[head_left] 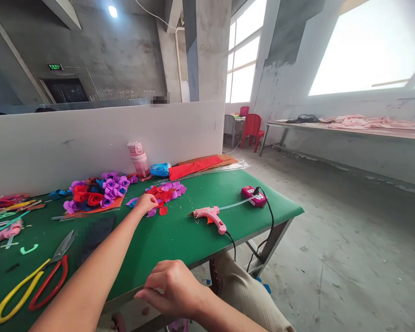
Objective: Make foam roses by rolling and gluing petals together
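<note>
My left hand [147, 203] reaches across the green table to a loose pile of red and purple petals [171, 191]. Its fingers are closed at the pile's near edge; whatever lies between the fingertips is too small to make out. Close to me, my right hand [173, 286] hovers by the table's front edge, fingers loosely curled, with nothing visible in it. A pink glue gun [209, 216] lies on its side right of the petals, a clear glue stick running out of its back. Left of the pile, finished purple, red and blue flowers [97, 191] are bunched together.
Scissors [48, 276] with yellow and red handles lie at the left, near several coloured strips [8, 203]. A corded magenta box [254, 196] sits at the table's right. Along the white partition [72, 138] stand a pink bottle [138, 159], a blue packet [160, 169] and red sheets [195, 167].
</note>
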Demonstrator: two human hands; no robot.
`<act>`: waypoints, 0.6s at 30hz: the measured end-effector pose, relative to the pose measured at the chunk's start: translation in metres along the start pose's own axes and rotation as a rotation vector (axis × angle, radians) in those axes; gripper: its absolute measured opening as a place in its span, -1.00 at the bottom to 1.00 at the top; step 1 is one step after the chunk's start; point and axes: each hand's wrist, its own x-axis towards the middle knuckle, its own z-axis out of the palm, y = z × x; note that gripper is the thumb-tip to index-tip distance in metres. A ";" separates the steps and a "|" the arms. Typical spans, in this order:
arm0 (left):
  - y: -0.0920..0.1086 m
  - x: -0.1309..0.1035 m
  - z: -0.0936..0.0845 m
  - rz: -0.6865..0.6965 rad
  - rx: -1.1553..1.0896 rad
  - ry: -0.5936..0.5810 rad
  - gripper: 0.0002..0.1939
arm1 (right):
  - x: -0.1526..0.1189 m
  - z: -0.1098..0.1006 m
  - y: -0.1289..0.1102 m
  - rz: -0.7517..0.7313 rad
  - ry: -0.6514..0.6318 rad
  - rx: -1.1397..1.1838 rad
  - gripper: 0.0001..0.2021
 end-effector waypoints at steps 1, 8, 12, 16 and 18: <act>-0.001 -0.002 -0.001 0.002 -0.005 0.014 -0.94 | -0.001 -0.001 0.002 0.030 0.006 -0.002 -0.61; -0.007 -0.004 -0.004 0.048 -0.069 0.042 -0.94 | 0.005 -0.004 0.007 0.233 0.040 0.107 -0.63; -0.005 -0.004 -0.002 0.047 -0.121 0.028 -0.93 | 0.009 0.004 0.009 0.234 0.026 0.037 -0.66; -0.001 -0.013 -0.012 0.054 -0.196 0.087 -0.91 | 0.009 0.007 0.012 0.193 0.018 -0.014 -0.64; 0.000 -0.026 -0.020 0.065 -0.254 0.125 -0.92 | 0.008 0.004 0.012 0.215 0.037 0.022 -0.65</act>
